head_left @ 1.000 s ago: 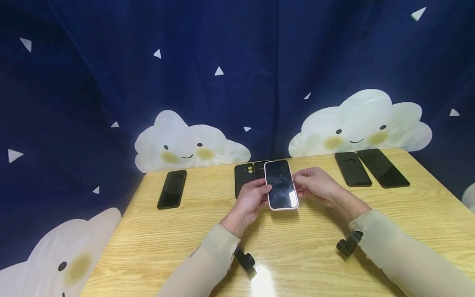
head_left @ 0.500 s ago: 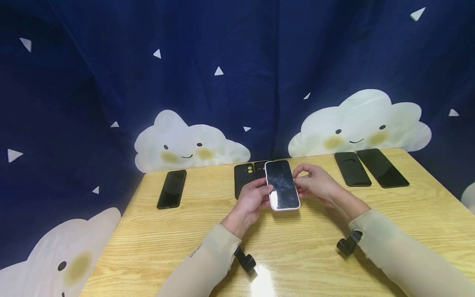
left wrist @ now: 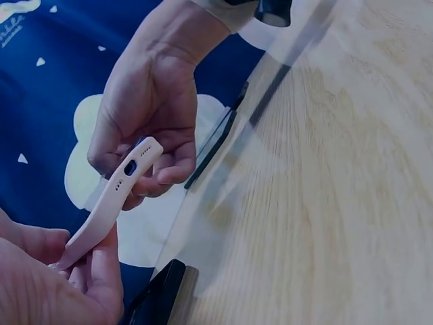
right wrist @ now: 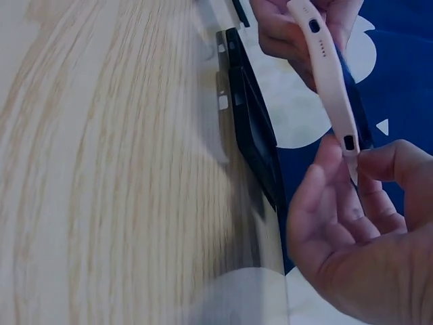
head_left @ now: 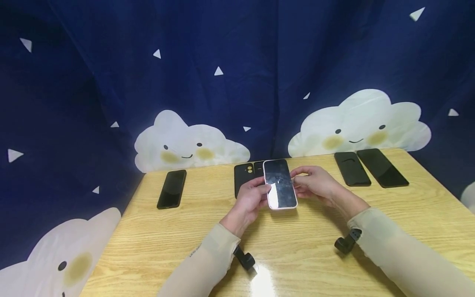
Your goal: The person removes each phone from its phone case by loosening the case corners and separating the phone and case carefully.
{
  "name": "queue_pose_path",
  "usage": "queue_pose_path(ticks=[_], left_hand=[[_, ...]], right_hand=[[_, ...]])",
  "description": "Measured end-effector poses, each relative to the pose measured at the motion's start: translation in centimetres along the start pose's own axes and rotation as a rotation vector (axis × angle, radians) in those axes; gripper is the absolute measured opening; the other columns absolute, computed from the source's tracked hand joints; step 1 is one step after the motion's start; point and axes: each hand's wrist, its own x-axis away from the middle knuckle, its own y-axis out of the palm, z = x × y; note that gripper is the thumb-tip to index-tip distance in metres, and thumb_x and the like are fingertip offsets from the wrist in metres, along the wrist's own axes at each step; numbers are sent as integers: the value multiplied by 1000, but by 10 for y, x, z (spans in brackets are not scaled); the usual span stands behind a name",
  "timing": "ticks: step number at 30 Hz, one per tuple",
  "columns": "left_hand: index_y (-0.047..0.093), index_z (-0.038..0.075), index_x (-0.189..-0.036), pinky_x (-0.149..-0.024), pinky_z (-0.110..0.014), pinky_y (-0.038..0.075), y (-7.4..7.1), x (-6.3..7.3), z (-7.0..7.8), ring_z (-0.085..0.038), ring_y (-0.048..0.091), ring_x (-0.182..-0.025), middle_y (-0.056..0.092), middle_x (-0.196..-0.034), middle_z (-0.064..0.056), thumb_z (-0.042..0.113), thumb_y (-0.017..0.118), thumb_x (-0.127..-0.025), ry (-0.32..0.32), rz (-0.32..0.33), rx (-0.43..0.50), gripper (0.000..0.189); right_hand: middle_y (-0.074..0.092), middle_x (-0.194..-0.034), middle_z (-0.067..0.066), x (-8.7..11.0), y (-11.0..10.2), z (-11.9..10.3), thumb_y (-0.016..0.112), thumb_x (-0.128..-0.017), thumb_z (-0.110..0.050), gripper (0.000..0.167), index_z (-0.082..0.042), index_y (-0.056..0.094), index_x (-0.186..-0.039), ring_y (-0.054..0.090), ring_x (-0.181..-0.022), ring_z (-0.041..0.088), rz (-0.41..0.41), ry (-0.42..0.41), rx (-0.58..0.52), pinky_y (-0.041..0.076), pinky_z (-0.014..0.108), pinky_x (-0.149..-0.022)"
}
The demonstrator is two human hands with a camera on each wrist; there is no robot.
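A phone in a pale pink case is held above the table, its dark screen facing up and glare on its lower left. My left hand grips its left side, thumb over the screen's edge. On the opposite side, my right hand pinches the edge of the phone case between thumb and fingers. In the right wrist view the case looks bowed, with the phone's dark edge along it. A port opening shows in the case's end in the left wrist view. The phone's back is hidden.
Two black phone cases lie behind the hands, one partly covered. A black phone lies at the left of the wooden table. Two more dark phones lie at the back right. A blue curtain hangs behind.
The phone first shifted slightly right, then back left and a little up, and the screen's glare moved to its lower left. My right forefinger has lifted and spread along the edge.
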Motion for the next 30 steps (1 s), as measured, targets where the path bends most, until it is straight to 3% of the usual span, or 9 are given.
queue_pose_path(ticks=[6,11,15,30], left_hand=[[66,-2,-130,-59,-23,57,-1,0,2,-13,71,-69,73,-85,-5,0,66,-95,8,14,-4,35],[67,-1,-128,-58,-24,58,0,1,1,-13,71,-69,72,-87,-7,-1,67,-94,23,20,-28,35],[68,1,-129,-59,-24,58,1,3,1,-13,71,-70,74,-91,-8,0,68,-94,26,29,-65,35],[68,4,-130,-63,-26,60,0,6,1,-15,73,-75,77,-96,-8,2,69,-95,26,65,-80,35]], right_hand=[[70,-101,5,0,-1,2,55,-96,-11,38,1,54,-133,69,-84,17,-46,30,-30,59,32,-71],[67,-96,2,0,-3,2,68,-96,-19,44,2,54,-133,62,-81,16,-67,57,-22,55,30,-67],[69,-96,4,1,-3,-1,74,-94,-21,49,3,54,-132,65,-83,17,-71,78,-8,55,28,-65],[74,-104,7,3,-2,-6,76,-94,-21,54,4,55,-136,71,-92,23,-64,91,46,54,29,-65]])
